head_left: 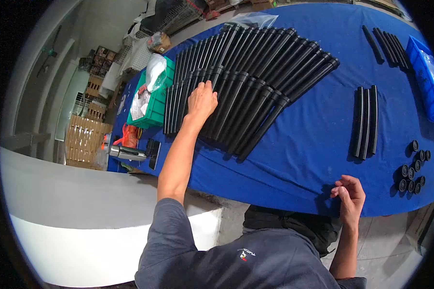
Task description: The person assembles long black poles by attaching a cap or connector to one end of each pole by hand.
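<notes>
Many black tubes with thicker collars [265,96] lie side by side in two fanned rows on a blue cloth. My left hand [202,100] reaches into the left part of the nearer row, its fingers bent down and closed on a black tube by its collar end; the fingertips are partly hidden. Over the front edge of the cloth, my right hand [350,195] is held with loosely bent fingers and thumb apart, and nothing shows in it. Closest to that hand are three thin black tubes [366,123] and a group of round black caps [411,178].
A green crate [154,103] with bags and papers stands left of the tubes. Near it are a steel flask [128,153], an orange glove [128,135] and a dark phone-like object [152,153]. A blue bin [427,77] and more thin tubes [390,48] lie far right.
</notes>
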`<state>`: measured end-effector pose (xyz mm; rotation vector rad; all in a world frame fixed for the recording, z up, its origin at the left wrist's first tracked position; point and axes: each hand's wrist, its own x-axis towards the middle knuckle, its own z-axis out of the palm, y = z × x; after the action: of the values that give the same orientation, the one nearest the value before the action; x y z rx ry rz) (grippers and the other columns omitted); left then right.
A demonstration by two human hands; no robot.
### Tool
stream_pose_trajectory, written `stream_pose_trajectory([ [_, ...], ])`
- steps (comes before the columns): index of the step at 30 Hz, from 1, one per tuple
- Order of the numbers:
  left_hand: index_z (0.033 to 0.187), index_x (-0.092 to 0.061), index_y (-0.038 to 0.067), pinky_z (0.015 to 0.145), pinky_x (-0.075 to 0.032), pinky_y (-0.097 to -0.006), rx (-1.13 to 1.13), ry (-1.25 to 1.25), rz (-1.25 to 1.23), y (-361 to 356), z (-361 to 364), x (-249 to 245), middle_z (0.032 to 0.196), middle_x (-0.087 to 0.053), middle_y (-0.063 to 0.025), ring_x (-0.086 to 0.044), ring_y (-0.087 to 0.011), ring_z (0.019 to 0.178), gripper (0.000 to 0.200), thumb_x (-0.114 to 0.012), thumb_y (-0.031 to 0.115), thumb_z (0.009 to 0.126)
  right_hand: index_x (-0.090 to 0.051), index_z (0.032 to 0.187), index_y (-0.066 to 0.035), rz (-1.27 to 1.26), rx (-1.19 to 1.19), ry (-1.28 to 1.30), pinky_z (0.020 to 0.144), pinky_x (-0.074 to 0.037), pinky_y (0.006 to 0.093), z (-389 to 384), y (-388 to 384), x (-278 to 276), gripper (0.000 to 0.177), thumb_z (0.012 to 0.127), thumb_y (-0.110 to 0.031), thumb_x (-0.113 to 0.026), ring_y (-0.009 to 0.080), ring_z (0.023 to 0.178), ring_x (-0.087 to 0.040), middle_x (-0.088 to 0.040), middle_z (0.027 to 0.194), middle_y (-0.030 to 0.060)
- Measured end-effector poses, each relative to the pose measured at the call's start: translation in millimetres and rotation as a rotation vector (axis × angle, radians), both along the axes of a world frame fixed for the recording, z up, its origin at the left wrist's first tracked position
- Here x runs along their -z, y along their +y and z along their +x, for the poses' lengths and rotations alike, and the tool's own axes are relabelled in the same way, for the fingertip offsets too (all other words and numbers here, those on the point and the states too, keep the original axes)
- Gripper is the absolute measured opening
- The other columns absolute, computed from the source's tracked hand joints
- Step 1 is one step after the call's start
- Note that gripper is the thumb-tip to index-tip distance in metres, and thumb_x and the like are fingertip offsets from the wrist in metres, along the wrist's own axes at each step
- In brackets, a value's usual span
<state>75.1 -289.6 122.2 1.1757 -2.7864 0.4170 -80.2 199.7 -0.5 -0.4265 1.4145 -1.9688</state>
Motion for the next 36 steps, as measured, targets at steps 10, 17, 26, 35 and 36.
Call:
stream_pose_trajectory([
  [10, 0.120, -0.061, -0.003, 0.088, -0.056, -0.0517, -0.019, -0.005, -0.004, -7, 7, 7, 0.113, -0.063, -0.0227, -0.066, -0.0421, 0.107, 0.041, -0.069, 0.026, 0.093, -0.058, 0.126, 0.003, -0.016, -0.021, -0.024, 0.074, -0.057, 0.0331, -1, 3, 2, 0.029, 0.098, -0.003, -0.063, 0.0171, 0.086, -0.068, -0.068, 0.105, 0.0126],
  [17, 0.125, -0.061, 0.002, 0.085, -0.054, -0.0521, 0.071, 0.157, -0.126, 27, 2, -14, 0.111, -0.063, -0.0208, -0.065, -0.0420, 0.103, 0.051, -0.070, 0.041, 0.092, -0.059, 0.126, 0.003, 0.068, -0.049, -0.018, 0.080, -0.058, 0.0321, -1, 3, -11, 0.029, 0.098, -0.004, -0.064, 0.0174, 0.089, -0.070, -0.071, 0.106, 0.0128],
  [26, 0.124, -0.066, 0.000, 0.097, -0.053, -0.0419, 0.827, 0.460, 0.420, 193, -91, 44, 0.117, -0.069, -0.0174, -0.067, -0.0338, 0.109, 0.037, -0.072, 0.010, 0.089, -0.059, 0.127, 0.003, -0.006, -0.110, -0.007, 0.080, -0.059, 0.0316, -1, 3, -2, 0.029, 0.101, -0.008, -0.065, 0.0153, 0.092, -0.069, -0.069, 0.110, 0.0110],
  [35, 0.151, -0.047, 0.011, 0.118, -0.038, -0.0454, 1.046, 0.301, 0.314, 258, -207, 110, 0.156, -0.039, -0.0249, -0.040, -0.0434, 0.144, 0.071, -0.051, -0.007, 0.083, -0.059, 0.126, 0.004, -0.022, -0.095, 0.014, 0.079, -0.059, 0.0315, -1, 4, 1, 0.029, 0.101, -0.007, -0.064, 0.0162, 0.092, -0.069, -0.069, 0.108, 0.0119],
  [36, 0.142, -0.057, 0.011, 0.115, -0.042, -0.0450, 1.044, 0.342, 0.265, 257, -210, 109, 0.147, -0.050, -0.0239, -0.047, -0.0411, 0.138, 0.061, -0.055, -0.005, 0.083, -0.059, 0.125, 0.004, -0.023, -0.087, 0.016, 0.078, -0.059, 0.0318, 0, 4, 0, 0.028, 0.100, -0.006, -0.065, 0.0170, 0.091, -0.070, -0.070, 0.107, 0.0128],
])
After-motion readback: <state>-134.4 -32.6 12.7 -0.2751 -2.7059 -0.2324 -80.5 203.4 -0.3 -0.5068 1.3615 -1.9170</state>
